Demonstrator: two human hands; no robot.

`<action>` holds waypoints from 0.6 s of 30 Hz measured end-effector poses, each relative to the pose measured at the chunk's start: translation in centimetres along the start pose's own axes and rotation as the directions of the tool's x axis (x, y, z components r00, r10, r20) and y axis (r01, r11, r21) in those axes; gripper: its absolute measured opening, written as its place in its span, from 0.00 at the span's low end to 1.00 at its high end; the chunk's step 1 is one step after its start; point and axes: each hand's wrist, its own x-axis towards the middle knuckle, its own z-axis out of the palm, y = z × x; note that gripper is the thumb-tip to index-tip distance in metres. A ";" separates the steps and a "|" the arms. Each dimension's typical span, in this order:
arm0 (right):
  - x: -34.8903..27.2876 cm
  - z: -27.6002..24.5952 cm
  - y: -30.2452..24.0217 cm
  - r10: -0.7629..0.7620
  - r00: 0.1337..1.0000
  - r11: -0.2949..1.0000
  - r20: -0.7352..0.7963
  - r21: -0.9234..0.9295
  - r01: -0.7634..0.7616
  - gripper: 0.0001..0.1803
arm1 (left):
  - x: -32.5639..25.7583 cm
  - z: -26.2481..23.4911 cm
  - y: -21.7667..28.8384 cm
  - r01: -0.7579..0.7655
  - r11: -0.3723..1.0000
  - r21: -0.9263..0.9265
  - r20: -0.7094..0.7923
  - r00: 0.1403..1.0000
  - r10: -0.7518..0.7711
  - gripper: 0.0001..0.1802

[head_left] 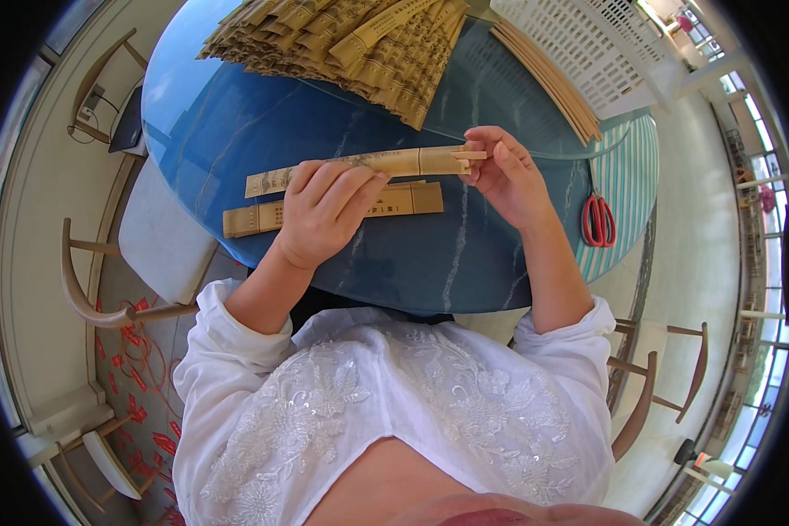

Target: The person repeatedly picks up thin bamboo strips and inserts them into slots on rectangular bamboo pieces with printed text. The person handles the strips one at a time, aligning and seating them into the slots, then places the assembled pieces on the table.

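Observation:
A long tan printed paper chopstick sleeve (403, 162) lies across in front of me, a little above the table. My left hand (326, 210) is closed on its middle, fingers over the top. At the sleeve's right end, my right hand (515, 180) pinches the pale wooden chopsticks (472, 155), whose ends stick out of the opening; the rest is hidden inside the paper. Just below, a flat stack of similar sleeves (416, 200) rests on the table, partly covered by my left hand.
A large heap of sleeves (351, 53) fills the far side of the blue marbled table (386, 272). Bare wooden chopsticks (548, 79) lie beside a white perforated basket (587, 53) at the far right. Red-handled scissors (598, 221) sit near the right edge, on a striped area.

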 end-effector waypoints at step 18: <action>-0.2 0.2 0.1 0.154 0.974 0.988 0.163 -0.040 -0.149 0.23 | -0.1 -0.1 0.1 -0.075 0.997 -0.023 -0.009 0.997 0.075 0.13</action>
